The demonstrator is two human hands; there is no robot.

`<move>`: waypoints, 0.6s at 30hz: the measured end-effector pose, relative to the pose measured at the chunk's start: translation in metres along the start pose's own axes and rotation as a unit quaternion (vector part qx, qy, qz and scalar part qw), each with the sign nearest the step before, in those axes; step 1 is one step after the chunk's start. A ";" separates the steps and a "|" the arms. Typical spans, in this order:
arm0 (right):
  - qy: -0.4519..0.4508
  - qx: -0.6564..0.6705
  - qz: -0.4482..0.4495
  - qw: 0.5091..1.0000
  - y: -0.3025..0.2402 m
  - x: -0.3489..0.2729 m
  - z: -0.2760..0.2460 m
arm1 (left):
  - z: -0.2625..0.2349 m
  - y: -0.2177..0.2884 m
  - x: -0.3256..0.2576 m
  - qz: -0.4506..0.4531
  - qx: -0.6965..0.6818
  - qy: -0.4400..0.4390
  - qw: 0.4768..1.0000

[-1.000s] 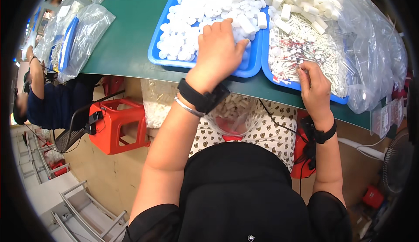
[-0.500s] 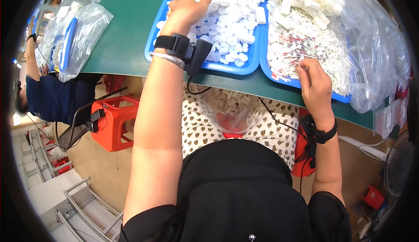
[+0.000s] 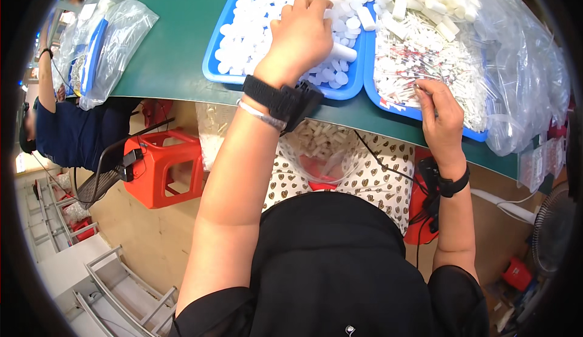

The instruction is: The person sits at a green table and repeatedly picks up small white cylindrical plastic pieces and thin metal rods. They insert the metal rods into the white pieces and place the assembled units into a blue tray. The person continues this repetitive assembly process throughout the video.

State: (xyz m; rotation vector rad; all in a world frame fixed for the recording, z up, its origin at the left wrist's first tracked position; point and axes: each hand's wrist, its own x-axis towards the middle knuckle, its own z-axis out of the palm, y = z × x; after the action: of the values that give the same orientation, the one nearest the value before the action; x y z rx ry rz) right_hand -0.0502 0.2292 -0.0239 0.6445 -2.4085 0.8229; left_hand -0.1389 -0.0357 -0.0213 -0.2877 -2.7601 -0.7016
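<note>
My left hand (image 3: 302, 39) is over a blue tray (image 3: 212, 63) heaped with white foam-like discs (image 3: 234, 48) and a few short white cylinders (image 3: 366, 18). Its fingers curl downward among the discs, and the fingertips are hidden, so whatever they hold does not show. At the near edge of a second blue tray (image 3: 413, 113), my right hand (image 3: 442, 109) pinches thumb and forefinger together on something tiny and dark-tipped. That tray is full of thin white pieces (image 3: 395, 63), some with reddish parts, with white rolls (image 3: 446, 28) lying on top at the back.
Clear plastic sheeting (image 3: 516, 63) bunches along the right side of the green table (image 3: 176, 39). A clear container of off-white pieces (image 3: 319, 142) sits at my lap. Cables run from both wristbands. Red stools (image 3: 152, 185) and another person in dark clothing (image 3: 85, 130) are at left.
My left hand has drawn nearer and to the right across the disc tray, its fingers going from spread to curled. The right hand has barely shifted and keeps its pinch.
</note>
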 end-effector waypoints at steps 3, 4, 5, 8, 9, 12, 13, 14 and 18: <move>0.020 0.012 -0.024 0.999 0.002 0.001 -0.001 | -0.013 0.003 -0.011 -0.011 -0.097 0.006 0.995; 0.013 0.015 0.003 1.000 0.001 0.002 -0.004 | -0.018 0.005 -0.014 -0.022 -0.138 0.006 0.990; 0.007 0.018 0.031 0.999 -0.002 0.001 -0.008 | -0.021 0.008 -0.017 -0.039 -0.131 0.024 0.990; 0.013 0.016 0.079 0.997 -0.011 0.004 -0.017 | -0.025 0.004 -0.019 -0.012 -0.110 0.052 0.992; 0.015 0.013 0.087 0.996 -0.013 0.005 -0.019 | -0.025 0.004 -0.020 -0.009 -0.132 0.082 0.988; 0.013 0.009 0.095 0.995 -0.022 0.010 -0.025 | -0.033 0.009 -0.027 0.013 -0.104 0.164 0.981; 0.000 0.005 0.089 0.996 -0.026 0.011 -0.027 | -0.032 0.009 -0.030 0.016 -0.163 0.172 0.971; -0.013 0.001 0.082 0.997 -0.030 0.012 -0.030 | -0.035 0.015 -0.036 -0.047 -0.275 0.133 0.951; -0.010 0.031 -0.003 0.999 -0.049 0.008 -0.030 | -0.044 0.047 -0.082 -0.186 -0.658 -0.038 0.729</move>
State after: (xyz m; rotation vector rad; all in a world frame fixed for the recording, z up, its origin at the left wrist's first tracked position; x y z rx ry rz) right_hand -0.0186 0.2122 0.0215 0.6861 -2.4061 0.8957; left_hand -0.0401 -0.0266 0.0108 0.0137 -1.8133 -2.6757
